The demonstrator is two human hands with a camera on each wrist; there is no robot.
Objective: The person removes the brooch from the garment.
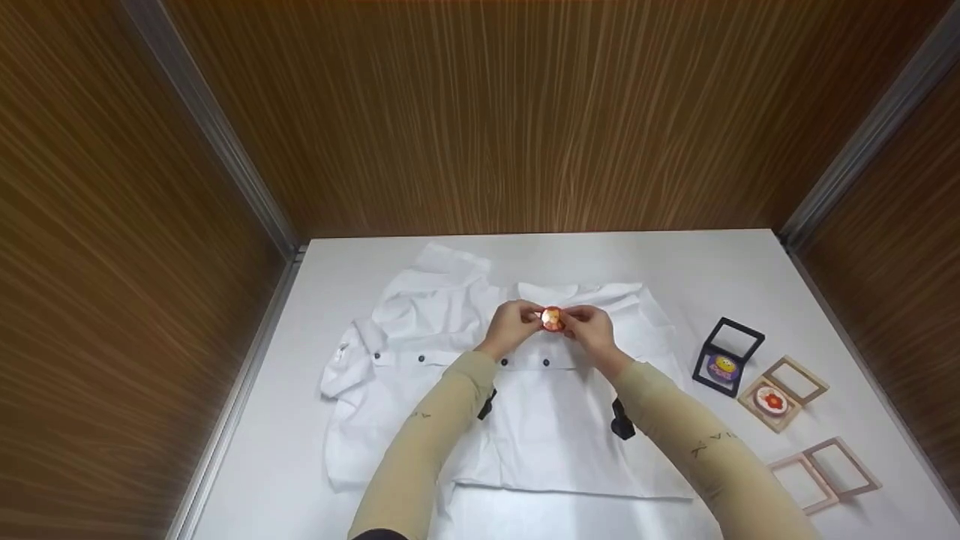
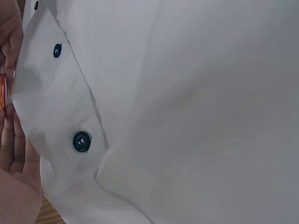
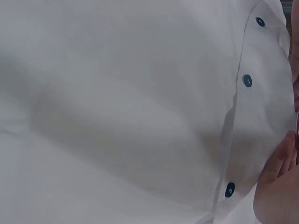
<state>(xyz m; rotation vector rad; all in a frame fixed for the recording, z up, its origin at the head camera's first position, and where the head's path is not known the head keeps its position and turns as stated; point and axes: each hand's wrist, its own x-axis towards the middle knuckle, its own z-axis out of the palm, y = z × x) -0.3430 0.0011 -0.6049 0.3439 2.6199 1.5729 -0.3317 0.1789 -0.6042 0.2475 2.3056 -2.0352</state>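
Observation:
A round red-rimmed pin badge (image 1: 553,319) with a picture on its face is held above a white shirt (image 1: 555,427). My left hand (image 1: 514,327) pinches the badge at its left edge, and my right hand (image 1: 592,330) pinches it at the right edge. Beneath them lies the shirt's placket with dark buttons, one button (image 2: 81,141) showing large in the left wrist view. Only the red rim of the badge shows at the border of that view. In the right wrist view my right hand (image 3: 280,175) sits at the edge, its fingertips partly cut off.
On the right of the white table (image 1: 705,262) stand a black open case (image 1: 733,325) with a purple-and-yellow badge (image 1: 723,367), a wooden case (image 1: 821,386) with a red-flower badge (image 1: 771,400), and a pink open case (image 1: 825,497). Wood-grain panels (image 1: 480,112) enclose the table.

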